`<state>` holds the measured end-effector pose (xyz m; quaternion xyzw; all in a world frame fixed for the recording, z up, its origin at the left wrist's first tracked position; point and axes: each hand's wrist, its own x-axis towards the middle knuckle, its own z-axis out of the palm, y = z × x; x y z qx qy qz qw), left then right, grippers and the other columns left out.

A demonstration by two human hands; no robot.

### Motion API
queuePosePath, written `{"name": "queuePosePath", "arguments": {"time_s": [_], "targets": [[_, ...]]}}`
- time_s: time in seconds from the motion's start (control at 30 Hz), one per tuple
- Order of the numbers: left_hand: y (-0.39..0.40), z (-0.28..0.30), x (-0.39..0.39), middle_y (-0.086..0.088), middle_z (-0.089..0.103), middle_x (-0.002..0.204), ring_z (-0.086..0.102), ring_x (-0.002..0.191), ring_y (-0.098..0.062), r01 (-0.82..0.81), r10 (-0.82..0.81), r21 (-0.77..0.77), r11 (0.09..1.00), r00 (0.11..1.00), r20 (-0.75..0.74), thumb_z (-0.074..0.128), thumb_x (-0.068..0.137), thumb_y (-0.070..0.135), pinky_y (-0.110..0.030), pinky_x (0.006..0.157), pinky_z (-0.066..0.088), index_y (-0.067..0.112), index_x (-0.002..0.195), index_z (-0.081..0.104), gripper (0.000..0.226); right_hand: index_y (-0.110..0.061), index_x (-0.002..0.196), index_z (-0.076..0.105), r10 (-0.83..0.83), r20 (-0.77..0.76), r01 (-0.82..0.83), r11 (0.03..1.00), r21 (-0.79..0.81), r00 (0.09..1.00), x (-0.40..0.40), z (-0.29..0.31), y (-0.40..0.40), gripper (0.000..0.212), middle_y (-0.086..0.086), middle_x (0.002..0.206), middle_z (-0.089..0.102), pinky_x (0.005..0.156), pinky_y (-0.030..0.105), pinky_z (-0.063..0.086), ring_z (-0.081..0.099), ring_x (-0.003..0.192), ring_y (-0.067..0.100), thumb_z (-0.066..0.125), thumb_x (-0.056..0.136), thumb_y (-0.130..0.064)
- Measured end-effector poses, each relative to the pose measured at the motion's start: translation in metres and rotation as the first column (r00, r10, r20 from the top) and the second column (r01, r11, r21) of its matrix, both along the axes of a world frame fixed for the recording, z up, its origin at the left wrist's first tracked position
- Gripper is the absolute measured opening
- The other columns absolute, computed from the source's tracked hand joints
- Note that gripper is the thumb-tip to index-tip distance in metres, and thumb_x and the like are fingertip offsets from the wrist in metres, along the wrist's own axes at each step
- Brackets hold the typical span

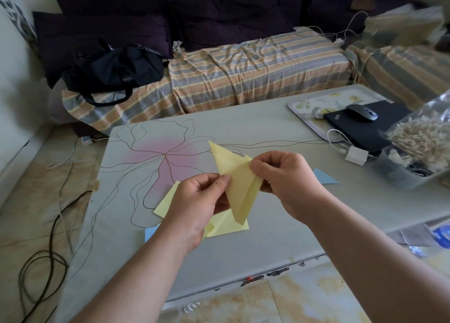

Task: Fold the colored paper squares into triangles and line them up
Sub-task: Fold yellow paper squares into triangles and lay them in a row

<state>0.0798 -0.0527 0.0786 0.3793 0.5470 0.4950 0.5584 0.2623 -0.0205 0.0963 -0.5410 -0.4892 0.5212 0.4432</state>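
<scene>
A yellow paper (237,181), partly folded into a pointed shape, is held up above the table. My left hand (198,204) pinches its left edge and my right hand (289,181) pinches its right corner. Under my hands several loose yellow sheets (227,226) lie on the table, and a corner of a blue sheet (151,232) shows beside my left forearm. A blue folded triangle (323,176) lies flat to the right of my right hand.
The grey table (243,133) carries a flower drawing. At its right end are a patterned tray (306,113), a black laptop (365,128) with a mouse (361,112), a white charger (356,155) and a tub with bagged material (418,150). Cables (51,237) lie on the floor at left.
</scene>
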Motion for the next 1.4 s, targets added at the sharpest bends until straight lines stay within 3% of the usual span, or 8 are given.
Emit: {"name": "queuePosePath", "arguments": {"time_s": [0.2, 0.37, 0.53, 0.7, 0.87, 1.07, 1.2, 1.4], "targets": [[-0.001, -0.003, -0.001, -0.026, 0.076, 0.099, 0.072, 0.085, -0.034, 0.020, -0.020, 0.005, 1.000, 0.999, -0.029, 0.070, 0.098, 0.014, -0.055, 0.091, 0.061, 0.010, 0.097, 0.078, 0.009, -0.011, 0.087, 0.075, -0.018, -0.039, 0.015, 0.998, -0.062, 0.999, 0.002, -0.002, 0.002, 0.012, 0.010, 0.082, 0.070, 0.090, 0.051, 0.059, 0.063, 0.077, 0.024, 0.070, 0.097, -0.016], [-0.002, 0.000, 0.000, -0.017, 0.079, 0.092, 0.077, 0.081, -0.029, -0.007, 0.008, 0.023, 1.000, 1.000, -0.010, 0.068, 0.097, 0.005, -0.044, 0.082, 0.062, 0.007, 0.103, 0.075, 0.009, -0.011, 0.086, 0.074, -0.018, -0.029, 0.017, 0.999, -0.043, 0.999, 0.001, 0.000, 0.001, 0.013, 0.007, 0.077, 0.070, 0.080, 0.039, 0.058, 0.062, 0.071, 0.019, 0.070, 0.097, -0.014], [-0.006, 0.006, 0.001, -0.019, 0.077, 0.098, 0.078, 0.090, -0.033, 0.044, -0.045, 0.043, 0.998, 0.999, 0.017, 0.069, 0.094, -0.002, -0.040, 0.079, 0.062, 0.020, 0.123, 0.063, 0.037, -0.010, 0.087, 0.074, -0.063, -0.032, 0.062, 0.997, -0.036, 0.997, 0.000, -0.002, 0.002, 0.012, 0.009, 0.080, 0.071, 0.085, 0.045, 0.061, 0.062, 0.075, 0.024, 0.070, 0.097, -0.014], [-0.011, 0.005, 0.001, -0.008, 0.077, 0.089, 0.078, 0.078, -0.030, 0.110, -0.085, 0.133, 0.985, 0.980, -0.183, 0.073, 0.095, 0.007, -0.047, 0.084, 0.063, 0.034, 0.112, 0.054, 0.038, -0.012, 0.083, 0.075, -0.118, -0.055, 0.117, 0.993, -0.032, 0.991, -0.001, -0.003, 0.003, 0.014, 0.009, 0.079, 0.070, 0.087, 0.049, 0.061, 0.062, 0.077, 0.024, 0.071, 0.096, -0.014], [-0.013, 0.001, -0.003, -0.002, 0.073, 0.089, 0.070, 0.081, -0.028, 0.243, -0.140, 0.252, 0.937, 0.919, -0.369, 0.055, 0.105, 0.008, -0.055, 0.087, 0.060, 0.035, 0.102, 0.073, 0.032, -0.010, 0.084, 0.075, -0.073, -0.070, 0.068, 0.995, -0.068, 0.995, 0.002, -0.001, 0.004, 0.013, 0.009, 0.079, 0.070, 0.093, 0.053, 0.058, 0.063, 0.078, 0.025, 0.072, 0.096, -0.014], [-0.004, -0.001, -0.024, 0.007, 0.056, 0.105, 0.062, 0.088, -0.015, 0.329, 0.250, 0.574, 0.750, 0.663, -0.706, 0.079, 0.088, 0.009, -0.028, 0.080, 0.055, 0.035, 0.105, 0.079, 0.031, -0.002, 0.091, 0.070, 0.088, -0.209, -0.140, 0.958, -0.249, 0.974, 0.012, 0.004, 0.004, 0.011, 0.016, 0.089, 0.073, 0.078, 0.040, 0.061, 0.070, 0.080, 0.027, 0.064, 0.099, -0.007], [0.003, -0.003, -0.033, 0.001, 0.059, 0.116, 0.061, 0.102, -0.025, 0.360, 0.374, 0.683, 0.635, 0.630, -0.680, 0.076, 0.090, 0.036, -0.038, 0.087, 0.054, 0.031, 0.098, 0.084, 0.013, 0.003, 0.100, 0.068, 0.174, -0.265, -0.258, 0.908, -0.330, 0.949, 0.013, 0.007, 0.001, 0.014, 0.013, 0.081, 0.073, 0.055, 0.027, 0.055, 0.070, 0.064, 0.020, 0.057, 0.102, -0.005], [-0.001, 0.004, -0.028, 0.014, 0.075, 0.098, 0.066, 0.102, -0.016, 0.488, 0.312, 0.679, 0.549, 0.633, -0.708, 0.079, 0.091, 0.033, -0.037, 0.086, 0.053, 0.026, 0.095, 0.083, 0.010, -0.005, 0.083, 0.072, 0.376, -0.131, -0.397, 0.837, -0.376, 0.917, 0.021, 0.001, 0.005, 0.018, 0.014, 0.081, 0.061, 0.065, 0.032, 0.049, 0.059, 0.067, 0.021, 0.064, 0.098, -0.010]]}}
